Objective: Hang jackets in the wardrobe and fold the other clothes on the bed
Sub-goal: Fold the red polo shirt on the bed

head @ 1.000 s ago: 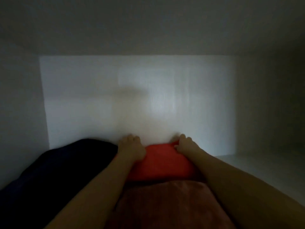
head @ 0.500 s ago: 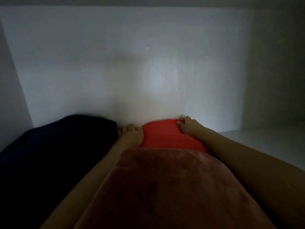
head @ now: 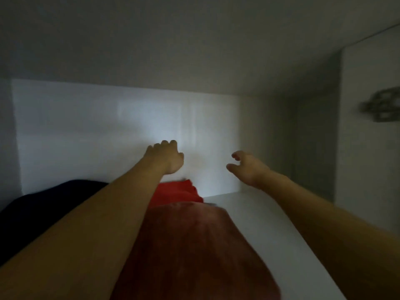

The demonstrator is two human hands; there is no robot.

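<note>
1. A dim white wardrobe shelf (head: 270,230) is seen from the front, with a white back wall (head: 108,131) behind it.
2. Both bare arms are stretched into the shelf space, and both hands are held up in the air above the clothes.
3. The left hand (head: 165,155) is seen from the back. Its fingers are bent over loosely, and nothing is held in it.
4. The right hand (head: 249,166) is spread with its fingers loose and a little curled. Nothing is held in it either.
5. A bright red folded cloth (head: 176,193) is laid at the back of the shelf, close to the back wall. It is not touched by either hand.
6. A dull red fuzzy cloth (head: 190,252) is laid in front of the bright one, nearer to the person. Its far edge is seen against the bright one.
7. A dark pile of clothes (head: 43,211) is laid on the left, just beside the red ones. It is partly hidden by the left arm.
8. A blurry grey thing (head: 383,107) is seen on the far right, outside the shelf. What it is cannot be told.
</note>
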